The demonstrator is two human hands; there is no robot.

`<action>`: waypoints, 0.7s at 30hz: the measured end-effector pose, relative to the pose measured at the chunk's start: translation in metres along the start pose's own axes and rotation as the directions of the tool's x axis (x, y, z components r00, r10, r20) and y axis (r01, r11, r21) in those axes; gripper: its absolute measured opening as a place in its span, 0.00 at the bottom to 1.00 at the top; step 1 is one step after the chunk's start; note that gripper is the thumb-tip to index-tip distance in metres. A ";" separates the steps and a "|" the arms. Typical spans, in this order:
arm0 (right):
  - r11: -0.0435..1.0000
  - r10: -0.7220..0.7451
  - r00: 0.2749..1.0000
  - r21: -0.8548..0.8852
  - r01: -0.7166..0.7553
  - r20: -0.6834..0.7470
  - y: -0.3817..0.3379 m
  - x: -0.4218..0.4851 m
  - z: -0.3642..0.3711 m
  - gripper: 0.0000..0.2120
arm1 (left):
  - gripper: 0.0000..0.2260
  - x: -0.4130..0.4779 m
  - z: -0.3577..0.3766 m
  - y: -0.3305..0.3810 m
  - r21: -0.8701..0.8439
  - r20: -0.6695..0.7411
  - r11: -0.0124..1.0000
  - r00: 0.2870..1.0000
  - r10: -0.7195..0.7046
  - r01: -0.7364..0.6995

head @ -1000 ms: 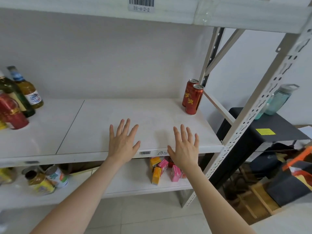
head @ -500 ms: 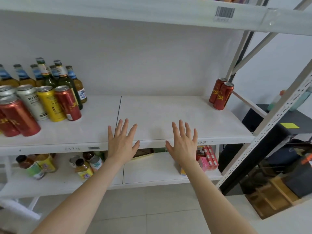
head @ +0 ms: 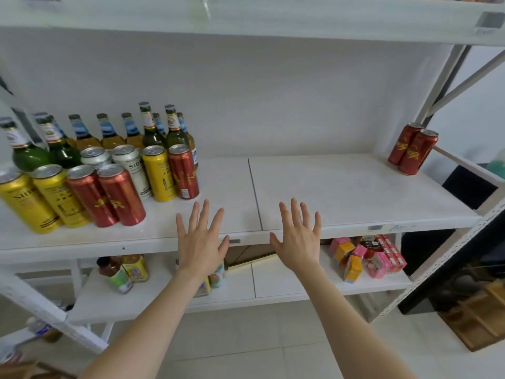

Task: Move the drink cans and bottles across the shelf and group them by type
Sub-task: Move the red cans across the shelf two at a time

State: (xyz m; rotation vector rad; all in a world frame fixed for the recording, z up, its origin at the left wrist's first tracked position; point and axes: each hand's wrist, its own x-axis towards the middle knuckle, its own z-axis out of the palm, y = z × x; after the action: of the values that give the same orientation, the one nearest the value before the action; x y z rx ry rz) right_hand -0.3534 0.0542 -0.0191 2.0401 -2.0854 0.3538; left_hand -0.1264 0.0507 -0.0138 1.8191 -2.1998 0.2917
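Fingers [head: 205, 214] of the left hand [head: 200, 244] and fingers [head: 295, 214] of the right hand [head: 297, 243] are straight and spread wide, palms down, holding nothing. Both hands hover at the front edge of the white laminate shelf board [head: 355, 198]; whether they touch it cannot be told.

Beneath them, a lower white shelf [head: 287, 283] carries small labelled bottles [head: 117, 274] and pink and orange cartons [head: 363, 258], which are probably no part of the task.

At the front left of the board, tall yellow aluminium cans [head: 35, 201] and tall red aluminium cans [head: 109, 195] stand upright in a close row. Behind this row are two silver aluminium cans [head: 128, 165], then one more yellow and one more red can. Farther back, green glass bottles [head: 27, 154] are interleaved with amber glass bottles [head: 109, 132] bearing blue neck labels, close to the rear wall.

In the far right rear corner stands a pair of red cans [head: 412, 149] with gold print. They touch each other and are well apart from the left cluster.

Judged from this layout, the task is at an early stage. Only the red pair has been set across the shelf as the start of a group. Left to move and sort are three red, three yellow and two silver cans, and all the bottles, which are mixed by colour. The nearest red can, just left of the left hand, seems the likely next pick.
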 end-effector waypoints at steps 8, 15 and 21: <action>1.000 0.000 1.000 0.000 0.000 0.013 -0.100 0.021 0.019 0.37 | 0.29 -0.004 0.003 -0.101 0.022 -0.005 1.000 1.000 0.011 -0.011; 1.000 0.005 1.000 0.008 -0.005 0.012 -0.207 0.026 0.021 0.37 | 0.30 -0.023 -0.014 -0.215 0.000 -0.071 1.000 0.997 -0.006 0.006; 0.997 0.039 0.997 0.065 -0.036 -0.060 -0.295 0.018 0.018 0.36 | 0.30 -0.038 -0.031 -0.309 0.020 -0.059 1.000 0.998 0.011 -0.009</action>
State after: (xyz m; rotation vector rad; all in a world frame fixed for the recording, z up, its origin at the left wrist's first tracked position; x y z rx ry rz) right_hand -0.0586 0.0262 -0.0216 2.0008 -2.1044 0.4885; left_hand 0.1860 0.0365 -0.0026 1.7871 -2.1744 0.3657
